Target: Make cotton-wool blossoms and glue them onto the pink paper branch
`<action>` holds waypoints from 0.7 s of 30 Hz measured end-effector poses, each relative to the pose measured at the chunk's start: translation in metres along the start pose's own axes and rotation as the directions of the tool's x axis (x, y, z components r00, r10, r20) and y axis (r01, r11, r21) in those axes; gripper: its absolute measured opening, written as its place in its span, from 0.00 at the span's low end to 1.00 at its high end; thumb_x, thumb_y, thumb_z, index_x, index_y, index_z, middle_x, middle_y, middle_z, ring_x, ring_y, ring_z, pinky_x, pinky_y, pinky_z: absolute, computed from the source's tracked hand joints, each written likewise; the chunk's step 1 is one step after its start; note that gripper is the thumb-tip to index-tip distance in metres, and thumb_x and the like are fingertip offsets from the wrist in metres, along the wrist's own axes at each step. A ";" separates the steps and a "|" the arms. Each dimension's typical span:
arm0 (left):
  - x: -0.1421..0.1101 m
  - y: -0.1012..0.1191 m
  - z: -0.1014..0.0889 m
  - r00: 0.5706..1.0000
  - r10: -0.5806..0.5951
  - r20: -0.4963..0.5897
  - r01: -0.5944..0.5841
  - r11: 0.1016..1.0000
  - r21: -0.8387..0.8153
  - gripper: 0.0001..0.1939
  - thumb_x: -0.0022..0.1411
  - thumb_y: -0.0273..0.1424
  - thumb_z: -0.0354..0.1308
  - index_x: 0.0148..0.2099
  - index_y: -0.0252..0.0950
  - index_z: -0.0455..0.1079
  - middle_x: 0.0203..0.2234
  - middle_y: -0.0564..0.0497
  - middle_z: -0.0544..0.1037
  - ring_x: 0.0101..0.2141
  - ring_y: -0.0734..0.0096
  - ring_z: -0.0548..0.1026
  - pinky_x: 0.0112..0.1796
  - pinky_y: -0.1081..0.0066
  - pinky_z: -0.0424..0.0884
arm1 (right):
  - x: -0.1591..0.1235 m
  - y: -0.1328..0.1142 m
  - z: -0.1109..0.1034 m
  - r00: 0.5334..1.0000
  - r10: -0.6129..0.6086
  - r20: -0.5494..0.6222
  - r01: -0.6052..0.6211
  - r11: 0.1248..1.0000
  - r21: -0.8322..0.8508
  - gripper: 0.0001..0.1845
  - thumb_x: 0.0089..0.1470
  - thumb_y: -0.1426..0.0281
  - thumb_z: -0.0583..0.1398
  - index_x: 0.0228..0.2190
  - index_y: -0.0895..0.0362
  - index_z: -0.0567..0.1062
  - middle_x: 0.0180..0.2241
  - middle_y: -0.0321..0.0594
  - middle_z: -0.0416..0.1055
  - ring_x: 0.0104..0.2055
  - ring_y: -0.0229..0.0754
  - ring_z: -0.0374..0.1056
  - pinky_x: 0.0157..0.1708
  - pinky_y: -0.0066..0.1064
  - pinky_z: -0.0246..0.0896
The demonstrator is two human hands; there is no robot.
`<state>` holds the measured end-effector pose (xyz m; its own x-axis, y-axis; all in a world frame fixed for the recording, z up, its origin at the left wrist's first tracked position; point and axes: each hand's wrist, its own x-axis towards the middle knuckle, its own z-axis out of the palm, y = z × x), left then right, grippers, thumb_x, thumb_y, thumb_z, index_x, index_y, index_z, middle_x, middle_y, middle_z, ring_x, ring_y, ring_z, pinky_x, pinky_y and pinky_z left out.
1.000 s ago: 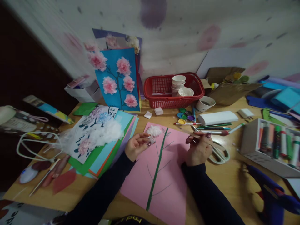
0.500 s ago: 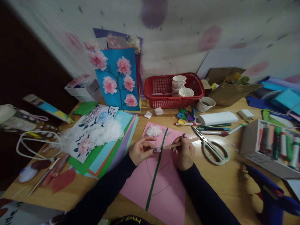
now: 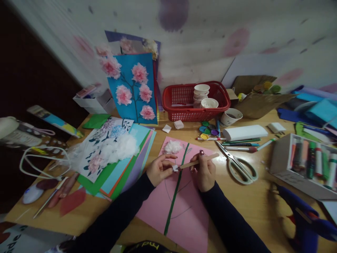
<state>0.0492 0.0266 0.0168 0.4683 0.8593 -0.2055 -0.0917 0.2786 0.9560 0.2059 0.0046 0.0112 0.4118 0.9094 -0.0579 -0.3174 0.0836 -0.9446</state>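
My left hand (image 3: 158, 169) pinches a small white tissue piece (image 3: 175, 168) over a pink paper sheet (image 3: 181, 200) with a green painted stem (image 3: 175, 189). My right hand (image 3: 204, 171) grips a thin wooden stick (image 3: 202, 161) whose tip touches the tissue piece. A fluffy white tissue flower (image 3: 173, 146) lies on the pink sheet just beyond my hands.
White-handled scissors (image 3: 238, 165) lie right of my hands, with markers (image 3: 242, 142) and paint pots (image 3: 207, 128) behind. A red basket (image 3: 195, 100) holds cups. A marker box (image 3: 305, 165) and blue glue gun (image 3: 302, 214) sit right; coloured paper stack (image 3: 116, 158) and flower artwork (image 3: 134, 88) left.
My right hand picked up the stick from the right and brought it leftward until its tip met the tissue piece in my left hand. My left hand lowered slightly.
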 end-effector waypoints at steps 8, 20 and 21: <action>0.001 0.000 -0.001 0.999 -0.032 0.000 0.031 0.988 -0.148 0.24 0.49 0.36 0.65 0.47 0.32 0.66 0.29 0.47 0.80 0.30 0.69 0.77 0.36 0.71 0.68 | 0.001 0.006 -0.003 1.000 -0.015 0.017 0.015 1.000 0.019 0.24 0.53 0.51 0.56 0.20 0.58 0.69 0.13 0.32 0.64 0.13 0.32 0.58 0.12 0.23 0.51; 0.003 0.005 -0.006 0.991 0.021 -0.129 -0.026 0.999 -0.036 0.27 0.40 0.28 0.70 0.44 0.33 0.66 0.31 0.49 0.76 0.31 0.73 0.75 0.36 0.72 0.70 | 0.006 -0.007 -0.002 0.989 -0.081 -0.127 0.081 0.997 -0.001 0.26 0.50 0.49 0.57 0.18 0.58 0.69 0.12 0.32 0.62 0.13 0.33 0.58 0.12 0.24 0.51; 0.004 0.006 -0.008 0.988 0.034 -0.149 -0.040 0.999 -0.033 0.27 0.39 0.28 0.70 0.44 0.33 0.66 0.29 0.51 0.75 0.29 0.74 0.75 0.35 0.73 0.70 | 0.008 -0.008 -0.003 0.984 -0.092 -0.150 0.091 0.996 -0.011 0.26 0.50 0.48 0.57 0.18 0.58 0.69 0.12 0.32 0.62 0.14 0.33 0.58 0.13 0.24 0.51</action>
<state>0.0433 0.0350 0.0199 0.3290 0.9226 -0.2014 -0.1393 0.2584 0.9559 0.2139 0.0100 0.0172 0.5628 0.8263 -0.0190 -0.2689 0.1613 -0.9496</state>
